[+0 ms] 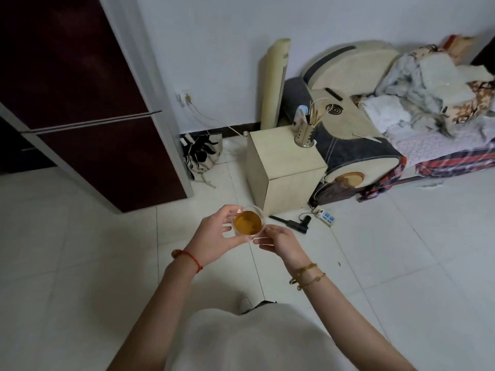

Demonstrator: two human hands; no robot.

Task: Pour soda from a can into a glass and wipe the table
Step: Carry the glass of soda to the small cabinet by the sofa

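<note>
A clear glass (247, 223) holding amber soda is held in the air above the white tiled floor, seen from above. My left hand (214, 235) wraps its left side, fingers curled around the wall. My right hand (281, 243) touches the glass at its right, fingertips at what looks like a small handle. No can and no cloth are in view. A small pale wooden box table (278, 153) stands just beyond the glass.
On the box table stands a metal holder (305, 135) with sticks. A dark fridge (88, 108) is at the left, a cluttered sofa (401, 111) at the right. A black tool (292, 223) and a power strip (327, 217) lie on the floor.
</note>
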